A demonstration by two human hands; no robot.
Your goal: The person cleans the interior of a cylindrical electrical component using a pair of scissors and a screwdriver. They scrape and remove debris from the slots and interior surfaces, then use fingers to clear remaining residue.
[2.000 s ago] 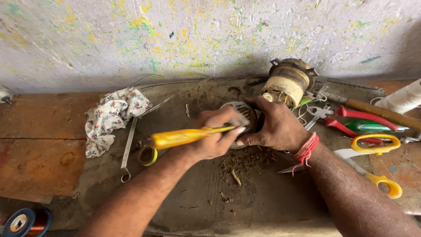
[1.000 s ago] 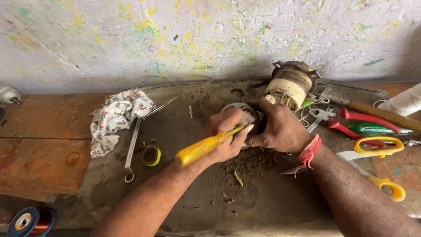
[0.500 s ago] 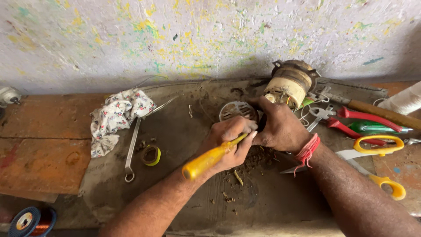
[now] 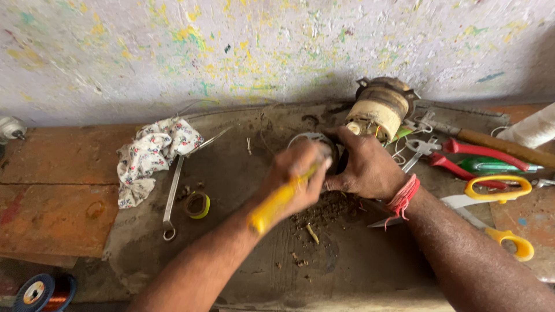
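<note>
Now the left hand [image 4: 298, 176], clenched on a yellow screwdriver [image 4: 276, 202], digs at the round part [image 4: 312, 141] that the right hand [image 4: 364, 167] grasps mid-desk [image 4: 358, 271]; prying onward likely needs steady bracing.

Both forearms converging at centre, left hand [image 4: 298, 176] clenched, fingers curled, right hand [image 4: 367, 167] cupped palm-down, touching left.
</note>
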